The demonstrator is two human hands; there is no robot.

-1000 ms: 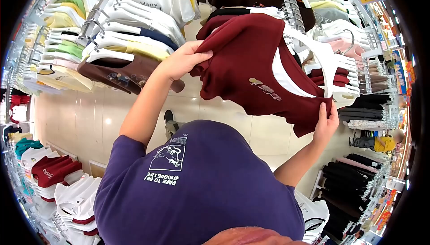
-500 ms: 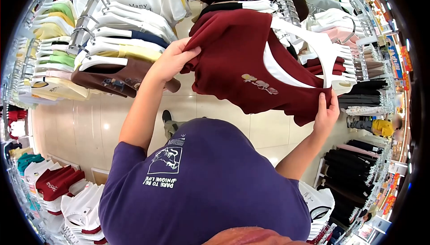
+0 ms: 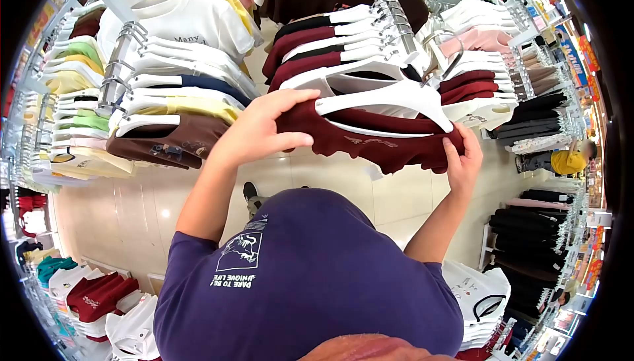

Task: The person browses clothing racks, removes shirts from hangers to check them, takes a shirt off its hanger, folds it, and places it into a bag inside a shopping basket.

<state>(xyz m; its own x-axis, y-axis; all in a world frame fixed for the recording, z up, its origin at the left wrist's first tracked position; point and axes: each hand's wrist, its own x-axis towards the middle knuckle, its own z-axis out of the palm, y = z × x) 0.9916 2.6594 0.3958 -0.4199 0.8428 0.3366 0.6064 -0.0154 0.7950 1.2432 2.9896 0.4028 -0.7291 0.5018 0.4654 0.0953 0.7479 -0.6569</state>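
Observation:
A dark red T-shirt (image 3: 396,148) with a small print on its chest hangs on a white hanger (image 3: 389,99) in front of me. My left hand (image 3: 261,127) is around the shirt's left shoulder, thumb on the front and fingers along the top by the hanger's end. At the other shoulder, my right hand (image 3: 464,156) pinches the fabric between thumb and fingers. The hanger's metal hook (image 3: 454,64) points up near the rack bar. The shirt's lower part folds out of sight beneath.
Behind the shirt, a metal rack arm (image 3: 394,18) carries several dark red, black and white shirts. On the left, another rail holds a brown shirt (image 3: 168,140) and white ones. Black garments (image 3: 528,242) hang at right. A person in yellow (image 3: 569,162) is farther off. Tiled floor (image 3: 343,176) lies below.
The dark red shirt has moved from stretched out and tilted to closer against the rack, its hanger more level. My left hand has shifted its hold from the sleeve to the shoulder.

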